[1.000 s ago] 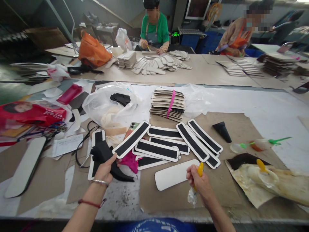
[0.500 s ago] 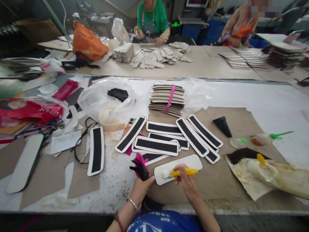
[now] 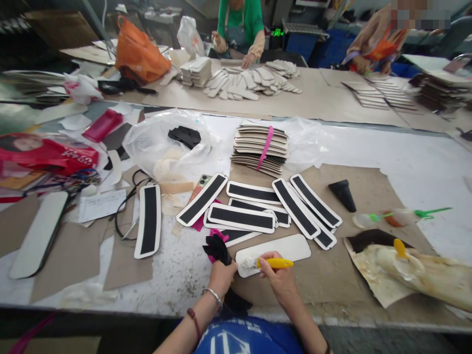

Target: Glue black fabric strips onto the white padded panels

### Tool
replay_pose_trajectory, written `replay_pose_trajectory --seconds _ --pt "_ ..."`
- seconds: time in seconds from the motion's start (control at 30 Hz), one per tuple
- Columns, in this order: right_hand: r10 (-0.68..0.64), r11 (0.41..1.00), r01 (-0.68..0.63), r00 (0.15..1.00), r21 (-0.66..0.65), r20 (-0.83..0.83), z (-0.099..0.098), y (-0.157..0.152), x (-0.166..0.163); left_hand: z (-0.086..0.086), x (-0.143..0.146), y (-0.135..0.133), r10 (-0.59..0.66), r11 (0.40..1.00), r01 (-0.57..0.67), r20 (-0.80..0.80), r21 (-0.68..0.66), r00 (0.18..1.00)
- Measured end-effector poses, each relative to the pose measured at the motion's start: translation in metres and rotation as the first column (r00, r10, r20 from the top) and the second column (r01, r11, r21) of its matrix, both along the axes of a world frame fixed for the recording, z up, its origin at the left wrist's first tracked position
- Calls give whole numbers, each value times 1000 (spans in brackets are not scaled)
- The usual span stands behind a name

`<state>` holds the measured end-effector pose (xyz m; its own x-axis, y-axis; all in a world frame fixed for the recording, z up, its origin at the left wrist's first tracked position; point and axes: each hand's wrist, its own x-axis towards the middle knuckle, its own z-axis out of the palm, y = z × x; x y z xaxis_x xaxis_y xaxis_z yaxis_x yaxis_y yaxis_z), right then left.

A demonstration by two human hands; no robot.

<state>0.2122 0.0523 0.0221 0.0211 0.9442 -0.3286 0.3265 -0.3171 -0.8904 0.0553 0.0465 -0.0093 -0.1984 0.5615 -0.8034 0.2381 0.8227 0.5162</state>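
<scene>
My left hand (image 3: 221,276) is closed around a bunch of black strips (image 3: 217,249) at the near table edge. A yellow-handled glue brush (image 3: 271,263) lies gripped in my right hand (image 3: 277,278), its white bristles resting on the left end of a blank white oblong piece (image 3: 280,249). Just beyond lie several white oblong pieces with black strips stuck on them (image 3: 241,217), fanned over brown cardboard. One more such piece (image 3: 148,220) lies alone to the left.
A banded stack of pieces (image 3: 260,146) stands behind the fan. A clear plastic bag (image 3: 162,145), a phone (image 3: 199,186) and a black cable lie left. A glue-smeared sheet (image 3: 413,275) with another brush is right. A black cone (image 3: 342,194) stands nearby. Two people work at the far table.
My left hand carried the black strips from the left to beside the blank piece, uncovering a finished piece on the left. My right hand brought the brush bristles onto the blank piece.
</scene>
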Motion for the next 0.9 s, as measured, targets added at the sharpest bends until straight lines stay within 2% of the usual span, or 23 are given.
replay_pose_trajectory --seconds 0.23,0.5,0.6,0.73,0.83,0.9 --pt "-57 980 3 963 199 265 -3 4 36 1 -3 -6 60 997 -63 64 52 996" --pt "-175 888 -77 855 453 489 5 16 94 4 -7 -9 74 993 -85 129 77 989" --pt "-190 854 -125 829 505 525 2 11 89 4 -9 -10 85 992 -98 145 83 986" --pt "-136 822 -217 823 526 552 0 -8 51 4 -10 -10 103 989 -119 179 83 978" --pt "-59 808 -284 833 516 551 7 -19 29 2 -11 -11 122 986 -143 208 89 970" --pt "-62 809 -283 830 515 554 13 -18 33 1 -12 -12 132 983 -156 226 93 965"
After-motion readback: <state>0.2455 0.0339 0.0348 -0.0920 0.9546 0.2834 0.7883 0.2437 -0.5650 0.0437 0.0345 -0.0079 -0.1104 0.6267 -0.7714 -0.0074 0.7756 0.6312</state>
